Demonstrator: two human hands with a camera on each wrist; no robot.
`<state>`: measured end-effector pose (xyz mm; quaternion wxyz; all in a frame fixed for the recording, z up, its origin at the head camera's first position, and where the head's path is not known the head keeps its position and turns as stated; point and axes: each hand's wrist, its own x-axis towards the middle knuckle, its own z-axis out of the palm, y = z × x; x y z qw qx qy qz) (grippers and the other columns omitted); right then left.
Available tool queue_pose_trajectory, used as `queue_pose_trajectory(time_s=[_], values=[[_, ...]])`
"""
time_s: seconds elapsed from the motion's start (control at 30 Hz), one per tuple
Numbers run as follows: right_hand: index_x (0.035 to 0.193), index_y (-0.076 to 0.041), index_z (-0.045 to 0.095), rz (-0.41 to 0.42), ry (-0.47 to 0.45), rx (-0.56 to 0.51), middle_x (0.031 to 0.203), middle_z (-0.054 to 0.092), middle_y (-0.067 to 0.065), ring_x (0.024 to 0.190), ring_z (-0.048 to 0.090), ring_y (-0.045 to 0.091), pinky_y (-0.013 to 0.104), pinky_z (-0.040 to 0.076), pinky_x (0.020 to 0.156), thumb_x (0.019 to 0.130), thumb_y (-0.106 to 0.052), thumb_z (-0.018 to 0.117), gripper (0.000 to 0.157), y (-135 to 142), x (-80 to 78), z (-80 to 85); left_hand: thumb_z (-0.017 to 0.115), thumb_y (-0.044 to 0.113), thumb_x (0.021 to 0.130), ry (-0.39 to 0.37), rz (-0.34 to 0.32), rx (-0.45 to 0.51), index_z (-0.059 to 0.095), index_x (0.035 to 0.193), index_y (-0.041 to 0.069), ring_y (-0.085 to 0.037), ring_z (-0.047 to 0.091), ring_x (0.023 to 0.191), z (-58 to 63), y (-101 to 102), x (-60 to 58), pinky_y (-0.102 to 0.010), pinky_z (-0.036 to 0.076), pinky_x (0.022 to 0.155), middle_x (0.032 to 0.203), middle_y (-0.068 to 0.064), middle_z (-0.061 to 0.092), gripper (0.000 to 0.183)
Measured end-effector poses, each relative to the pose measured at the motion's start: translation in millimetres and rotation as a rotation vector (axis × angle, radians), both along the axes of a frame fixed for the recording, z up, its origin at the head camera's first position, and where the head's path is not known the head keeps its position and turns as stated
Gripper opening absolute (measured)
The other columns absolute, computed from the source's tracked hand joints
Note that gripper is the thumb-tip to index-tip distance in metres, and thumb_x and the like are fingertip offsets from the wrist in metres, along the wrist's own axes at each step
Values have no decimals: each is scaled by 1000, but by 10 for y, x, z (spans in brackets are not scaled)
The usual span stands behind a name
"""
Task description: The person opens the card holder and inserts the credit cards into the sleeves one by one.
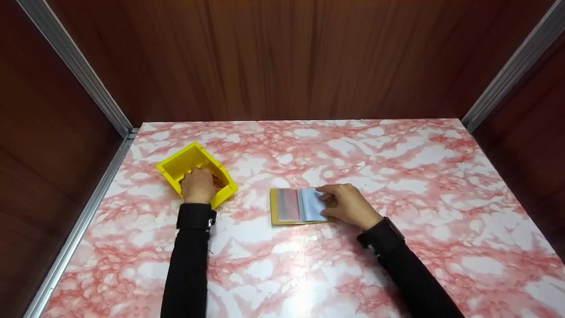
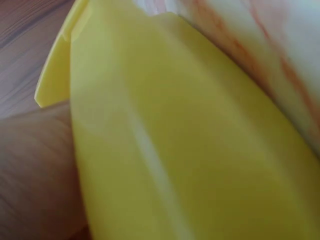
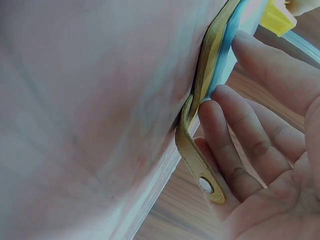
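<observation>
A small yellowish-tan card holder [image 1: 274, 207] lies spread on the table, with clear plastic sleeves over a pinkish left page and a pale blue right page [image 1: 311, 205]. My right hand [image 1: 352, 205] touches its right side, thumb and fingers apart and loosely bent. In the right wrist view the fingertips rest along the holder's edge, beside a strap [image 3: 197, 160] with a metal snap. My left hand [image 1: 198, 183] reaches into a yellow bin [image 1: 225, 194]; its fingertips are hidden there. Thin reddish items [image 1: 217, 181] lie in the bin beside it. The bin wall [image 2: 165, 125] fills most of the left wrist view.
The table top [image 1: 397, 154] has a red and white marbled pattern. Dark wood panels [image 1: 282, 57] stand behind it and at both sides, with metal rails [image 1: 84, 57] at the corners. The bin stands left of the card holder.
</observation>
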<state>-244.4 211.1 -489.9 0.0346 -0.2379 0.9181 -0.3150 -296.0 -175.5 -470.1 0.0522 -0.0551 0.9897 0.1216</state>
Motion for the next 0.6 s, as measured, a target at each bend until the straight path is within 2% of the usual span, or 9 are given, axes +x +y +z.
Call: queue_pose_trajectory(time_s=[0.17,0.23,0.3,0.37,0.47,0.6], values=[[138,-2,64,-6,-12,6,112,77,10,103,73,26,45,58,92,82,-9,88,61,-4,-3,3,72,14,94,37,-50,118,65,117,-13,-50,64,110,-33,-9,-13,-59,52,96,119,-35,67,37],[138,-2,64,-7,-11,9,112,77,10,103,73,26,45,58,93,82,-9,88,62,-6,-5,6,73,18,94,33,-59,130,67,113,-12,-49,65,108,-40,-11,-21,-58,53,94,116,-33,69,36],[138,-2,64,-7,-5,13,111,77,10,103,73,26,44,58,93,81,-9,88,62,-5,-3,8,73,25,95,13,-52,122,68,116,-10,-51,61,113,-43,-8,-26,-61,50,96,123,-32,65,41],[138,-1,64,-5,3,16,111,77,10,103,73,26,45,58,92,82,-9,88,61,-1,1,10,72,29,96,-7,-29,122,66,124,-8,-54,53,120,-42,-6,-29,-65,47,100,135,-33,55,46],[138,-2,64,-5,-3,12,111,77,10,103,73,27,45,58,92,82,-9,88,62,3,3,11,73,32,94,-3,-7,118,63,129,-8,-59,46,125,-43,-3,-26,-69,42,103,143,-35,43,54],[139,-2,64,-3,-1,12,111,77,10,103,73,26,45,57,93,82,-9,88,63,2,-2,8,77,33,90,52,1,93,67,122,-9,-60,51,120,-51,0,-13,-67,45,99,133,-37,52,53]])
